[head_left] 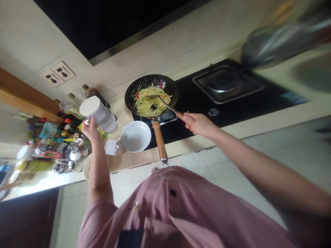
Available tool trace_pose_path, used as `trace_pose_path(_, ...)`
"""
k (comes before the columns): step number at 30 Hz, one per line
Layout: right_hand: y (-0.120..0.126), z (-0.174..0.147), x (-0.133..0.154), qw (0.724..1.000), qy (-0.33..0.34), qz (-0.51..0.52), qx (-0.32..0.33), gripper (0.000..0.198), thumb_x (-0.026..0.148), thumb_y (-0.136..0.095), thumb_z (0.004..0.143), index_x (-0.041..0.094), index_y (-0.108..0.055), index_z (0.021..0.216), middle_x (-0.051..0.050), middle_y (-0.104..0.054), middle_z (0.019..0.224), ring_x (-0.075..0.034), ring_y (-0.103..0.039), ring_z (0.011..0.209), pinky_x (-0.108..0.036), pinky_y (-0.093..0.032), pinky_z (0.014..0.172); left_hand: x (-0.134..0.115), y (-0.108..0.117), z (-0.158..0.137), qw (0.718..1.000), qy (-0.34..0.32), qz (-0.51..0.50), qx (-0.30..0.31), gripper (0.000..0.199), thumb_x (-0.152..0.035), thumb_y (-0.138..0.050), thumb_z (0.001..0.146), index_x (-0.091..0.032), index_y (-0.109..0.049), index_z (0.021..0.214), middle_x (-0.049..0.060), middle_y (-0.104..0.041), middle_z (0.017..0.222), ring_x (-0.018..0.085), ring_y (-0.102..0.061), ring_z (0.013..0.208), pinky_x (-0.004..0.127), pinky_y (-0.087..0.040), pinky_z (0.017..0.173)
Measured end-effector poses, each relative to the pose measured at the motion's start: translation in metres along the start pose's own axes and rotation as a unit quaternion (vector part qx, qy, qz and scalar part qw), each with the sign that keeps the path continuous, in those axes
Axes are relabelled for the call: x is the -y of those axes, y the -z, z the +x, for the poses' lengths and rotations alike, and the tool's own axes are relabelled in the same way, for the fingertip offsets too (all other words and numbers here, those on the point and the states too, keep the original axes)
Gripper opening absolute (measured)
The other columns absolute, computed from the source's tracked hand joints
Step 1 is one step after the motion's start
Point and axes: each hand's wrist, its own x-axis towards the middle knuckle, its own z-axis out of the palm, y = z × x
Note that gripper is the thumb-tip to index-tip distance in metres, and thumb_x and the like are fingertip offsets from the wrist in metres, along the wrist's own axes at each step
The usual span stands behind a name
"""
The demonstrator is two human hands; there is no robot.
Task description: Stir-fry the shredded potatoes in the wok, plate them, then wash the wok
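My right hand (198, 124) grips the wooden handle of a metal spatula (168, 105). The spatula's head rests among pale shredded vegetable (151, 103) with bits of red, in a dark wok (130, 90). The wok sits on the left burner, its wooden handle pointing toward me. At the left, my left hand (91, 130) is closed at the side of a clear pitcher (104, 117) with a white lid; its handle is mostly hidden by my fingers. A white bowl (136, 136) stands between the pitcher and the wok handle, beside a small white lidded container (112, 147).
A black gas hob (188, 86) has a second burner (223, 82) on the right. Bottles (94, 93) stand behind the pitcher. Jars and packets (51, 134) crowd the counter's left. A range hood (111, 51) hangs above, and a blurred dark object (274, 44) is at upper right.
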Motion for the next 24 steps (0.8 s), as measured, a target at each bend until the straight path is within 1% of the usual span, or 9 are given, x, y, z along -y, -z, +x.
trace_pose_path(4,-0.011,0.004,-0.004,1.000,0.017,-0.008,-0.001,0.048,0.042,-0.042,0.095,0.017,-0.056,0.133,-0.001,-0.055,0.067,-0.008,-0.046,0.047,-0.018,-0.034,0.041,-0.035,0.006,0.008,1.000,-0.030,-0.007,0.007,0.026,-0.029,-0.066,0.067,-0.019,-0.042,0.062,-0.007,-0.040,0.053,0.006,-0.037,0.046,0.021,-0.032,0.045)
trace_pose_path(6,-0.009,0.007,-0.006,0.996,0.054,-0.072,-0.021,0.046,0.042,-0.040,0.096,0.015,-0.060,0.128,-0.004,-0.061,0.070,-0.011,-0.053,0.054,-0.020,-0.040,0.049,-0.053,0.008,0.012,0.999,-0.039,-0.021,0.021,0.028,-0.028,-0.067,0.065,-0.019,-0.041,0.060,-0.007,-0.040,0.050,0.006,-0.036,0.044,0.021,-0.030,0.042)
trace_pose_path(9,-0.003,0.012,-0.007,0.971,0.098,-0.215,-0.047,0.042,0.037,-0.039,0.096,0.014,-0.066,0.118,-0.010,-0.069,0.085,-0.018,-0.064,0.077,-0.026,-0.047,0.069,-0.076,0.009,0.015,0.996,-0.036,-0.059,0.055,0.030,-0.026,-0.071,0.061,-0.019,-0.042,0.057,-0.008,-0.039,0.046,0.005,-0.033,0.041,0.021,-0.024,0.038)
trace_pose_path(11,0.004,0.010,-0.007,0.956,0.115,-0.268,-0.032,0.041,0.037,-0.041,0.095,0.016,-0.067,0.118,-0.011,-0.070,0.096,-0.021,-0.066,0.087,-0.028,-0.048,0.077,-0.089,0.008,0.016,0.994,-0.026,-0.077,0.070,0.031,-0.024,-0.072,0.057,-0.020,-0.041,0.056,-0.009,-0.037,0.043,0.004,-0.031,0.039,0.020,-0.022,0.037)
trace_pose_path(13,0.015,0.003,-0.009,0.956,0.112,-0.272,-0.004,0.045,0.039,-0.041,0.095,0.016,-0.064,0.125,-0.010,-0.071,0.100,-0.022,-0.066,0.087,-0.028,-0.048,0.077,-0.099,0.007,0.015,0.993,-0.017,-0.076,0.086,0.032,-0.023,-0.072,0.056,-0.019,-0.041,0.055,-0.010,-0.035,0.042,0.004,-0.030,0.038,0.020,-0.020,0.037)
trace_pose_path(16,0.033,-0.013,-0.015,0.964,0.080,-0.254,0.009,0.053,0.041,-0.037,0.095,0.013,-0.058,0.136,-0.009,-0.072,0.093,-0.021,-0.067,0.079,-0.029,-0.049,0.074,-0.110,0.005,0.012,0.992,-0.006,-0.052,0.116,0.032,-0.023,-0.073,0.056,-0.019,-0.042,0.054,-0.009,-0.036,0.041,0.004,-0.029,0.037,0.020,-0.019,0.035)
trace_pose_path(19,0.042,-0.023,-0.020,0.956,0.086,-0.279,-0.011,0.053,0.042,-0.038,0.095,0.014,-0.058,0.135,-0.011,-0.072,0.096,-0.023,-0.067,0.083,-0.030,-0.049,0.075,-0.115,0.004,0.009,0.987,0.001,-0.038,0.154,0.033,-0.023,-0.075,0.056,-0.019,-0.042,0.053,-0.008,-0.037,0.041,0.004,-0.029,0.037,0.020,-0.018,0.035)
trace_pose_path(22,0.032,-0.017,-0.014,0.938,0.116,-0.327,-0.021,0.048,0.040,-0.040,0.095,0.016,-0.062,0.130,-0.013,-0.070,0.105,-0.026,-0.066,0.093,-0.032,-0.047,0.080,-0.117,0.001,0.007,0.979,-0.003,-0.031,0.202,0.035,-0.024,-0.077,0.055,-0.018,-0.042,0.051,-0.007,-0.037,0.042,0.004,-0.028,0.039,0.020,-0.019,0.036)
trace_pose_path(24,0.020,-0.008,-0.007,0.933,0.129,-0.336,-0.022,0.045,0.038,-0.038,0.096,0.016,-0.064,0.125,-0.013,-0.070,0.103,-0.026,-0.065,0.092,-0.033,-0.046,0.079,-0.118,-0.003,0.005,0.974,-0.004,-0.008,0.225,0.036,-0.025,-0.078,0.055,-0.018,-0.043,0.051,-0.006,-0.037,0.043,0.004,-0.030,0.040,0.019,-0.020,0.037)
